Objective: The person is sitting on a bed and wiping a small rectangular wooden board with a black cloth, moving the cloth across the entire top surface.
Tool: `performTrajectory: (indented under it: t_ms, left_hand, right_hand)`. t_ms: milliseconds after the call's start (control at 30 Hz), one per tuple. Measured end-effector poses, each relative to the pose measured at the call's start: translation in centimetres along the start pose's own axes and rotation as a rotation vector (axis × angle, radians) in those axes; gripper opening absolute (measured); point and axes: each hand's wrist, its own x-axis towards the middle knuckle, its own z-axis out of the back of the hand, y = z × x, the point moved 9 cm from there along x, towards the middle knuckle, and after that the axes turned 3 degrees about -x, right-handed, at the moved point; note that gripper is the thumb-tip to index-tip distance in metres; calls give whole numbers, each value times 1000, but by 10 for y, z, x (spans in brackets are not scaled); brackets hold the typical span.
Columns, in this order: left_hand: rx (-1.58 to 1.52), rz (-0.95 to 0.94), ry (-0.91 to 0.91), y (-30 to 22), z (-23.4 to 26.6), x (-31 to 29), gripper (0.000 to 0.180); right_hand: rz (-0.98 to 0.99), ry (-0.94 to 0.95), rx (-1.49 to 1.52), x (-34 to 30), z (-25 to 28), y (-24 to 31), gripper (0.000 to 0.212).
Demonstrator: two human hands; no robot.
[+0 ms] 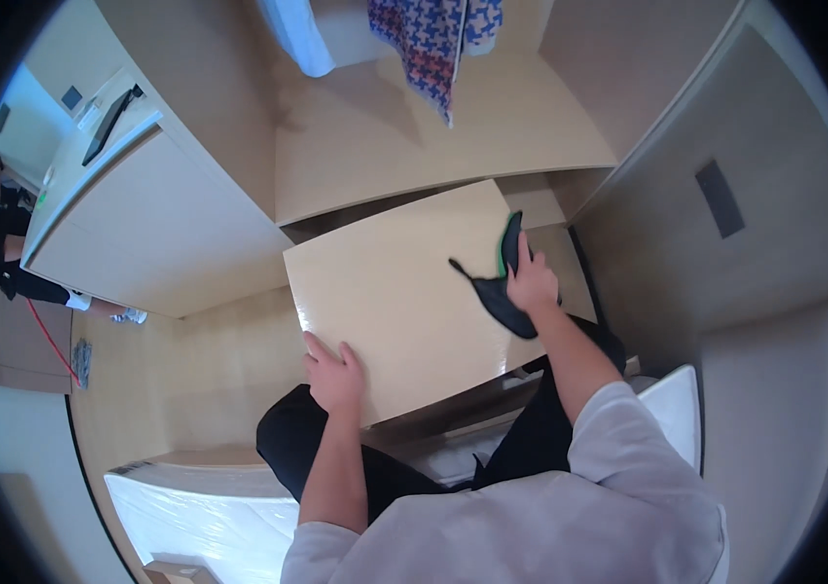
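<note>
A light wood-coloured panel lies tilted in front of me, between my knees and the wardrobe. My right hand presses a dark cloth with a green edge onto the panel's right side; its index finger stretches along the cloth, and the other fingers are partly hidden. Near the panel's lower left corner rests my left hand, thumb and index finger spread, with no object in it.
Beyond the panel stands an open wardrobe with a patterned garment hanging inside. A white cabinet is at left, with a person behind it. Plastic-wrapped white bedding or mattress lies lower left. A door borders the right.
</note>
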Motion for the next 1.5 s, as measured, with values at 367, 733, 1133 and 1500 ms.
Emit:
performTrajectory:
  t_ms: [367, 733, 1133, 1500]
  left_hand:
    - [-25, -10, -51, 15, -1, 3, 79]
    - [27, 32, 9, 4, 2, 9, 85]
    - [45, -19, -24, 8, -5, 9, 85]
    - [-78, 4, 46, 22, -9, 12, 89]
  right_hand:
    - [-97, -17, -122, -151, -37, -1, 90]
    - [225, -94, -134, -17, -10, 119, 87]
    - [422, -99, -92, 17, -23, 302, 84]
    - [752, -15, -33, -224, -39, 250, 81]
